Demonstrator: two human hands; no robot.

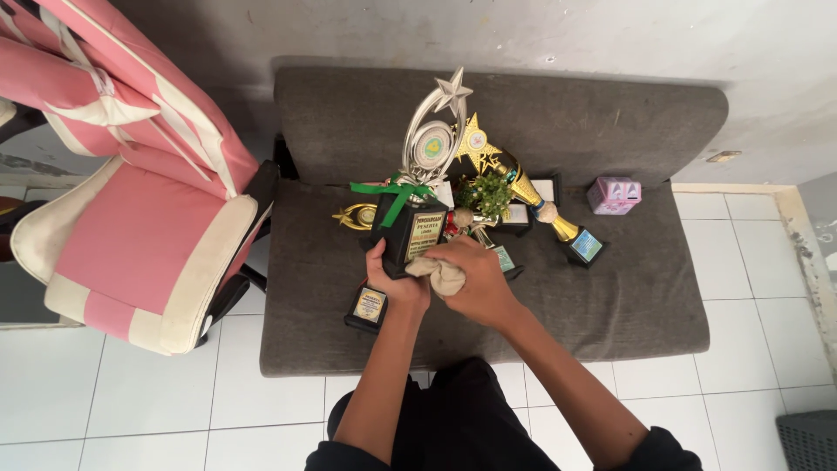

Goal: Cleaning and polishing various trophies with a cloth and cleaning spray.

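Note:
My left hand (pixel 392 281) grips the black base of a tall silver trophy (pixel 425 166) with a star on top and a green ribbon tied around its stem. My right hand (pixel 471 281) presses a crumpled beige cloth (pixel 437 271) against the front of that base. I hold the trophy upright above a low grey sofa cushion (pixel 636 296). Behind it lie other trophies: a gold star trophy (pixel 477 141), a gold one (pixel 558 218) tipped on its side, and a small one (pixel 368 305) under my left wrist.
A small green plant (pixel 485 194) sits among the trophies. A pink box (pixel 614 194) rests at the sofa's back right. A pink and white chair (pixel 131 201) stands at the left. White floor tiles (pixel 750 349) surround the sofa; a dark basket (pixel 806 440) is at the lower right.

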